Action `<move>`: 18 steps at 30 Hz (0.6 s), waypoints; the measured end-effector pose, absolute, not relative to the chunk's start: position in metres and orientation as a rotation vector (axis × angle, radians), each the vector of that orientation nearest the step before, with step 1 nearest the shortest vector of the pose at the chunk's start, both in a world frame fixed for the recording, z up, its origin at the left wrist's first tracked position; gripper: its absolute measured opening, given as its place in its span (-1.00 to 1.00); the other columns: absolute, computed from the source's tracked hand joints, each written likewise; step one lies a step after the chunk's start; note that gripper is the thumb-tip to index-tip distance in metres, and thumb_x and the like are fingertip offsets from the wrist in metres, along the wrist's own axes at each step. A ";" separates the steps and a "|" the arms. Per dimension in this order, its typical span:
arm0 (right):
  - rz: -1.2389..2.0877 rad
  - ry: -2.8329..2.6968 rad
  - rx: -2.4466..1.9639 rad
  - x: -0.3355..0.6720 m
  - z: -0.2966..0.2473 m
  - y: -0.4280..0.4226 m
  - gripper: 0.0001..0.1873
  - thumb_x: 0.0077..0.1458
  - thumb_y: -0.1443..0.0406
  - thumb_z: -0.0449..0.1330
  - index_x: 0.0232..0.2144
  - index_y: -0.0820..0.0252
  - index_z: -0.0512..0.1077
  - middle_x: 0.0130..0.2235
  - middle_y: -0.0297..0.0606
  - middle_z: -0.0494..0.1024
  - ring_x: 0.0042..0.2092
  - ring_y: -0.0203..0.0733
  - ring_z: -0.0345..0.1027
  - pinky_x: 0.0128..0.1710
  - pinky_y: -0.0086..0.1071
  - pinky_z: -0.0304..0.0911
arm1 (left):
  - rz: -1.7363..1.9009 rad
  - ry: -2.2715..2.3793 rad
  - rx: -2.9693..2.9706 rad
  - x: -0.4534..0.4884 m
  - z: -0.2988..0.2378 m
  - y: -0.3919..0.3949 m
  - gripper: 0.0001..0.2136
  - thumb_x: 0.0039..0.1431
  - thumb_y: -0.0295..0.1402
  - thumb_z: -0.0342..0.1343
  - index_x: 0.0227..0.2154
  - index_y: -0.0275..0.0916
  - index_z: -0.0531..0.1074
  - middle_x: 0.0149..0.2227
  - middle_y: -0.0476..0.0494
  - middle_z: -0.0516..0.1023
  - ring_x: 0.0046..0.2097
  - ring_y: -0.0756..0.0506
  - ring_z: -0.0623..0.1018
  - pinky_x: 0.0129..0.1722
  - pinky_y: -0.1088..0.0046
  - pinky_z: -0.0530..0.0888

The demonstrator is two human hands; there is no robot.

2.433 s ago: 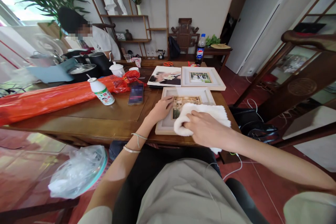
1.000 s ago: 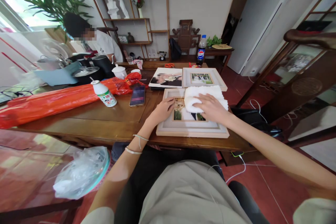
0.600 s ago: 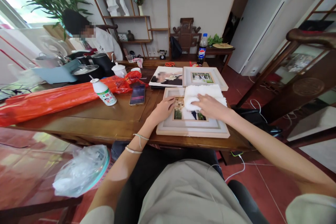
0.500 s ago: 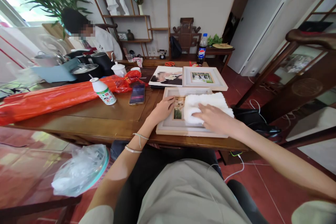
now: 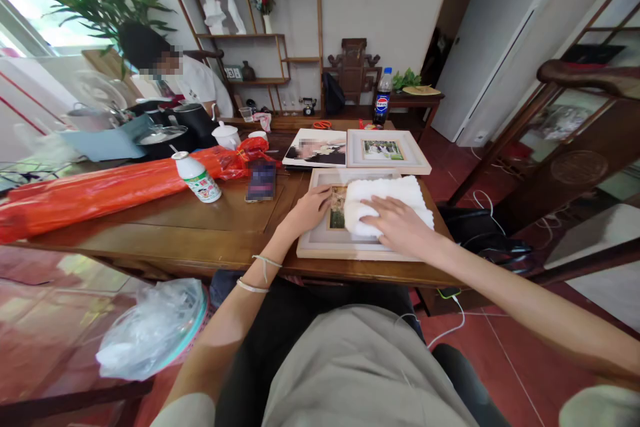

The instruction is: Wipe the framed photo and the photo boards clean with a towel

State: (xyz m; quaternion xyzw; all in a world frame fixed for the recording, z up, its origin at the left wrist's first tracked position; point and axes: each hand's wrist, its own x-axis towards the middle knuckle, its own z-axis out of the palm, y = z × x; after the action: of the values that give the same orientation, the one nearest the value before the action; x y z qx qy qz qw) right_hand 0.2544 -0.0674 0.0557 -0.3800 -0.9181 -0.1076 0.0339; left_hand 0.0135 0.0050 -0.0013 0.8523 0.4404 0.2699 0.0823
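Observation:
A light wooden picture frame lies flat near the table's front edge, with a small photo in its middle. My left hand rests on the frame's left side, fingers stretched out and fingertips by the photo. Under my right hand a fluffy white towel is pressed onto the frame's right part. The fingers of that hand hold the towel from above, and some of the photo is hidden beneath it. Behind lie a second picture frame and a white-edged photo print.
On the wooden table lie a phone, a white bottle and a long red plastic-wrapped bundle. A cola bottle and orange-handled scissors are farther back. Another person sits across at the left.
My right hand has slid a little left with the towel, covering slightly more of the photo. My left hand stays on the frame.

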 end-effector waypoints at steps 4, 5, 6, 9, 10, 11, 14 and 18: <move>-0.465 -2.796 -1.238 0.263 0.055 -0.011 -0.47 -0.07 0.48 0.17 0.01 0.13 0.40 0.22 -0.08 0.24 0.22 0.13 0.08 0.16 0.02 -0.01 | 0.804 1.314 2.540 0.013 -0.001 0.005 -0.66 0.27 -0.36 -0.12 0.03 -0.31 0.38 0.16 -0.28 0.34 0.18 -0.18 0.33 0.17 0.23 0.29; -0.498 -2.783 -1.246 0.265 0.055 0.000 -0.47 -0.06 0.48 0.17 0.02 0.15 0.40 0.22 -0.07 0.24 0.22 0.13 0.06 0.17 0.03 -0.03 | 0.802 1.313 2.541 0.014 -0.001 0.005 -0.66 0.27 -0.37 -0.13 0.04 -0.31 0.38 0.16 -0.28 0.34 0.19 -0.18 0.33 0.17 0.23 0.28; -0.531 -2.769 -1.253 0.266 0.056 0.009 -0.47 -0.06 0.49 0.17 0.02 0.15 0.39 0.22 -0.07 0.23 0.23 0.14 0.04 0.17 0.04 -0.04 | 0.801 1.311 2.542 0.014 -0.001 0.005 -0.66 0.27 -0.37 -0.13 0.04 -0.31 0.38 0.17 -0.28 0.33 0.19 -0.18 0.32 0.18 0.23 0.27; -0.590 -2.739 -1.296 0.264 0.056 0.022 -0.46 -0.04 0.50 0.14 0.03 0.16 0.38 0.23 -0.08 0.21 0.22 0.19 0.03 0.12 0.07 0.02 | 0.802 1.308 2.537 0.014 0.000 0.005 -0.66 0.27 -0.37 -0.13 0.03 -0.33 0.38 0.17 -0.29 0.32 0.20 -0.17 0.31 0.18 0.25 0.26; -0.586 -2.743 -1.315 0.262 0.056 0.020 -0.47 -0.04 0.51 0.12 0.03 0.17 0.38 0.23 -0.07 0.22 0.21 0.20 0.04 0.09 0.07 0.06 | 0.802 1.309 2.532 0.014 0.000 0.005 -0.66 0.27 -0.37 -0.13 0.03 -0.32 0.38 0.17 -0.28 0.33 0.20 -0.17 0.31 0.19 0.26 0.25; -0.569 -2.757 -1.326 0.259 0.056 0.015 -0.47 -0.03 0.51 0.10 0.03 0.18 0.38 0.22 -0.06 0.23 0.20 0.21 0.06 0.06 0.06 0.10 | 0.802 1.314 2.524 0.015 0.000 0.005 -0.66 0.27 -0.38 -0.12 0.03 -0.32 0.38 0.17 -0.28 0.33 0.20 -0.17 0.31 0.19 0.26 0.25; -0.475 -2.820 -1.297 0.248 0.057 -0.017 -0.49 -0.04 0.52 0.07 0.00 0.21 0.41 0.19 -0.01 0.27 0.16 0.22 0.11 0.01 0.06 0.16 | 0.805 1.333 2.496 0.015 0.000 0.004 -0.66 0.26 -0.38 -0.12 0.04 -0.29 0.37 0.17 -0.26 0.32 0.19 -0.18 0.32 0.18 0.24 0.26; -0.279 -2.885 -1.090 0.239 0.064 -0.081 -0.55 -0.05 0.50 0.08 -0.07 0.19 0.43 0.19 -0.05 0.26 0.15 0.15 0.15 0.02 -0.01 0.19 | 0.818 1.341 2.483 0.016 -0.001 0.004 -0.66 0.27 -0.38 -0.13 0.05 -0.29 0.36 0.17 -0.27 0.33 0.19 -0.19 0.33 0.17 0.22 0.27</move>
State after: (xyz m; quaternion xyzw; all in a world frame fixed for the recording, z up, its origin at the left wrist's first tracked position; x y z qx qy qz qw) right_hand 0.2391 -0.0815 0.0643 -0.3519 -0.9314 -0.0900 0.0227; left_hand 0.0157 0.0042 -0.0015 0.8407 0.4541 0.2771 0.1013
